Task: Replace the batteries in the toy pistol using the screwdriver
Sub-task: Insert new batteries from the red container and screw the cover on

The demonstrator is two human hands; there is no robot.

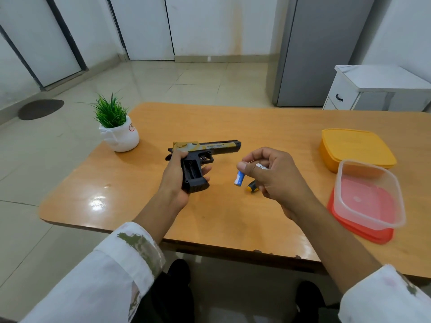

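The black and gold toy pistol (205, 149) is held above the wooden table (268, 127), barrel pointing right. My left hand (173, 180) grips its black handle, whose battery compartment (191, 171) lies open towards me. To the right, my right hand (268, 176) pinches a blue and white battery (239, 178) under the thumb, and a second white battery (261, 167) shows among its fingers. The screwdriver (252, 186), with a black and yellow handle, lies on the table just below my right hand, mostly hidden by it.
A small potted plant (116, 127) stands at the table's far left corner. At the right are a yellow lidded box (356, 148) and a clear container (370, 194) sitting on a red lid (363, 231). A white cabinet (373, 89) stands beyond the table.
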